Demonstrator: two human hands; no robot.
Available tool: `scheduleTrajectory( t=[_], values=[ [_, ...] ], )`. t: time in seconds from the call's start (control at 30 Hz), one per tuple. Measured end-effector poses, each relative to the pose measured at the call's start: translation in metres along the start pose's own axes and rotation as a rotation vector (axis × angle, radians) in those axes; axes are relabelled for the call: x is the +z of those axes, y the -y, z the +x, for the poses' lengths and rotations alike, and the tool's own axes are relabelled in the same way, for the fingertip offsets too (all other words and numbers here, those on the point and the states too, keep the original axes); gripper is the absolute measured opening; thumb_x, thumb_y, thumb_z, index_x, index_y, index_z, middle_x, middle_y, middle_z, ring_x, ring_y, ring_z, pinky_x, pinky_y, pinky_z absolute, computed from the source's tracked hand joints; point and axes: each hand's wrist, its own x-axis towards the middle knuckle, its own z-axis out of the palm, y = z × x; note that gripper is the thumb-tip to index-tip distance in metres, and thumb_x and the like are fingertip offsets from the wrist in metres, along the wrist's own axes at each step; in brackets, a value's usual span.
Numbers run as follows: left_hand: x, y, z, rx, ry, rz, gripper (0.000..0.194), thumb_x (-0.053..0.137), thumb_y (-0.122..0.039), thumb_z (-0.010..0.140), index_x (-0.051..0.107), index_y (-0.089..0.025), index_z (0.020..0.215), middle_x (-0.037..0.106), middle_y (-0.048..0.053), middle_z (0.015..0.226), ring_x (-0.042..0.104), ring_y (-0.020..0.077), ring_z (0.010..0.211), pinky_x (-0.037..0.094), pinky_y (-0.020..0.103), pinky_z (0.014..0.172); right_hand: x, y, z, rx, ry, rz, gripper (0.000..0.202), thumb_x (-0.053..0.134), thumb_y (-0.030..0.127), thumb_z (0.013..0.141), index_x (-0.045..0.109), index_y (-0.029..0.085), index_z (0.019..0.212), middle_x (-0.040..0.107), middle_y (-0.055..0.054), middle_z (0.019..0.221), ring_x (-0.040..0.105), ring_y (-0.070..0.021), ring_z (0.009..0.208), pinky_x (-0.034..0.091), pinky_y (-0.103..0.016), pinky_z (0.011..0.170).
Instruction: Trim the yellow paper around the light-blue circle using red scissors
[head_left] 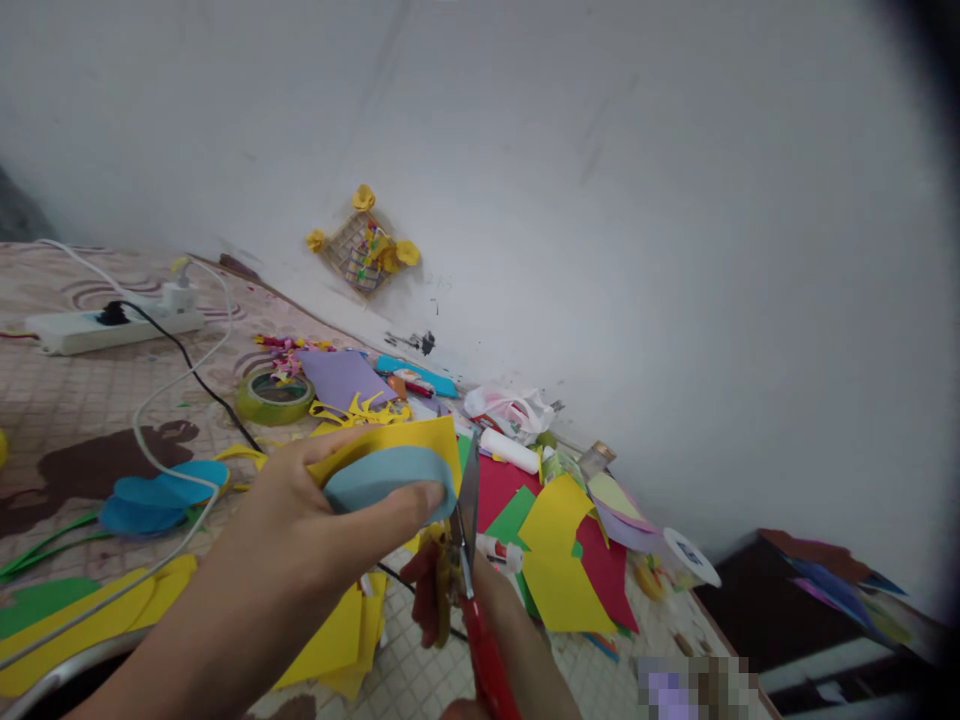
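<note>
My left hand (337, 510) pinches a yellow paper (439, 437) with a light blue oval piece (390, 475) lying against it, the thumb pressed on the blue piece. Beside it, my right hand (506, 620) is closed around scissors (484, 640) with red handles; part of that hand is hidden behind them. The scissor blades point upward at the right edge of the yellow paper, close to my left thumb. Some of the lower blade area is hard to make out.
Yellow, red and green papers (562, 580) lie to the right. A roll of tape (275, 395), a purple sheet (349, 378) and yellow scraps are behind my hands. At left are a power strip (120, 325), cables and blue paper petals (157, 497). A wall (637, 250) rises behind.
</note>
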Motion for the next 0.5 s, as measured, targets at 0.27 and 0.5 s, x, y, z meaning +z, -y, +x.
scheduleTrajectory(
  t=[0.27, 0.5],
  values=[
    [-0.003, 0.001, -0.004, -0.029, -0.061, 0.077, 0.026, 0.085, -0.043, 0.069, 0.068, -0.024, 0.063, 0.064, -0.005, 0.06, 0.062, 0.0173, 0.056, 0.05, 0.025, 0.052, -0.003, 0.014, -0.012, -0.056, -0.032, -0.025, 0.058, 0.062, 0.084, 0.084, 0.075, 0.029, 0.103, 0.069, -0.002, 0.076, 0.065, -0.0223, 0.064, 0.057, -0.033, 0.064],
    [-0.001, 0.0, -0.001, -0.067, -0.077, 0.051, 0.026, 0.085, -0.042, 0.066, 0.066, -0.024, 0.063, 0.061, -0.004, 0.061, 0.062, 0.019, 0.058, 0.05, 0.027, 0.052, -0.006, 0.018, -0.011, -0.082, 0.0, -0.031, 0.077, 0.065, 0.099, 0.064, 0.073, 0.028, 0.095, 0.069, -0.002, 0.075, 0.063, -0.0215, 0.06, 0.053, -0.031, 0.056]
  ],
)
